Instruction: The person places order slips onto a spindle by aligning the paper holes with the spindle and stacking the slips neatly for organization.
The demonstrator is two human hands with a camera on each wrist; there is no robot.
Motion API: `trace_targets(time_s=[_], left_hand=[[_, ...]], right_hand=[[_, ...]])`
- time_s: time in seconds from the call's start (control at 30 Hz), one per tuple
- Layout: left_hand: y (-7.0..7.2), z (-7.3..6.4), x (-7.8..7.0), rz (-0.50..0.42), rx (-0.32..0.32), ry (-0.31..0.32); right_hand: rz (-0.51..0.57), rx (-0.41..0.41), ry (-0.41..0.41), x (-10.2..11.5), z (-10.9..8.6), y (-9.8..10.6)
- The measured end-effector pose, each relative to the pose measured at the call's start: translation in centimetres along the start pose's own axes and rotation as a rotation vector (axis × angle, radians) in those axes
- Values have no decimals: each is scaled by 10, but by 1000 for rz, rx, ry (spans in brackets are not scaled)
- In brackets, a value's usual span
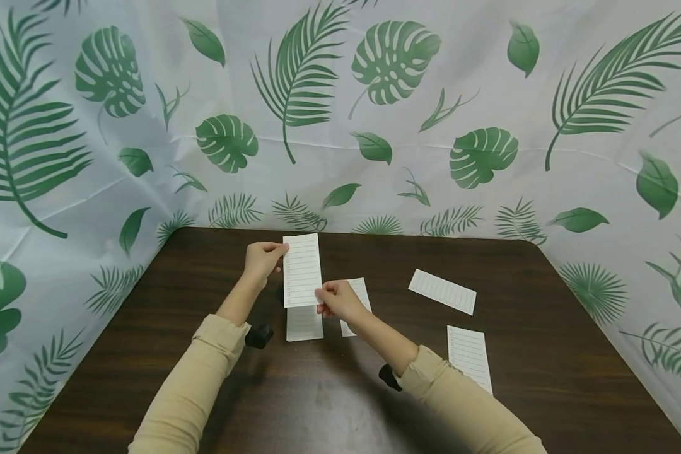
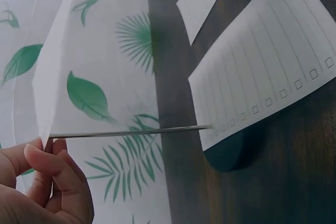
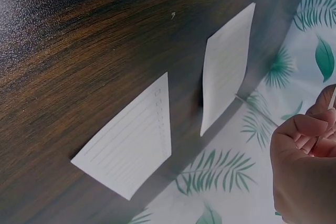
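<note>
A white lined checklist sheet (image 1: 302,271) is held up over the table between both hands. My left hand (image 1: 263,260) pinches its upper left edge, while my right hand (image 1: 340,299) pinches the lower right corner. In the left wrist view, a thin metal rod (image 2: 131,132) runs from a dark rounded base (image 2: 231,153) up to the left fingers (image 2: 58,169). Whether those fingers also grip the rod, I cannot tell. Below the raised sheet lies another lined sheet (image 1: 304,325), partly over the base. The right wrist view shows the right hand (image 3: 307,166) at its edge.
Right of the hands, one sheet (image 1: 359,296) lies partly behind the right hand. Farther right are a slanted sheet (image 1: 442,292) and another sheet (image 1: 470,356), partly covered by the right sleeve. A leaf-patterned curtain (image 1: 340,170) borders the dark wooden table (image 1: 318,403).
</note>
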State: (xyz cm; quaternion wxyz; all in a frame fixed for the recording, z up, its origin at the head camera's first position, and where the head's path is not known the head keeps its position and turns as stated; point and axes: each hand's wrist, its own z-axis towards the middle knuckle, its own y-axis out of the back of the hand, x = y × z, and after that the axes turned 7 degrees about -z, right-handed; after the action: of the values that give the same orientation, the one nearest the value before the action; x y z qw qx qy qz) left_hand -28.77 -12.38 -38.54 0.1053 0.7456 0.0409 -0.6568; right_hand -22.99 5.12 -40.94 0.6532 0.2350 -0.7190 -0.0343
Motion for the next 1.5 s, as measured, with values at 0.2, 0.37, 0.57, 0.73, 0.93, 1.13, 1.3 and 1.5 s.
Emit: trace_targets(time_s=[0.2, 0.37, 0.57, 0.73, 0.93, 1.13, 1.3, 1.5], left_hand=[[0, 2, 0, 10, 3, 5], [3, 3, 5, 38, 45, 68], [4, 5, 11, 57, 84, 87], [2, 6, 17, 58, 87, 88], [2, 6, 29, 71, 49, 116], [0, 6, 41, 127, 23, 119], [-2, 7, 51, 159, 19, 107], [-6, 9, 58, 231, -11, 82]], right_hand=[[8, -1, -41, -2, 1, -1], [-23, 13, -47, -9, 1, -3], [-33, 28, -72, -13, 1, -4], [-52, 52, -81, -17, 1, -4], [-92, 126, -56, -27, 1, -4], [-146, 169, -64, -35, 2, -7], [-182, 188, -38, -41, 2, -10], [-194, 217, -38, -47, 1, -12]])
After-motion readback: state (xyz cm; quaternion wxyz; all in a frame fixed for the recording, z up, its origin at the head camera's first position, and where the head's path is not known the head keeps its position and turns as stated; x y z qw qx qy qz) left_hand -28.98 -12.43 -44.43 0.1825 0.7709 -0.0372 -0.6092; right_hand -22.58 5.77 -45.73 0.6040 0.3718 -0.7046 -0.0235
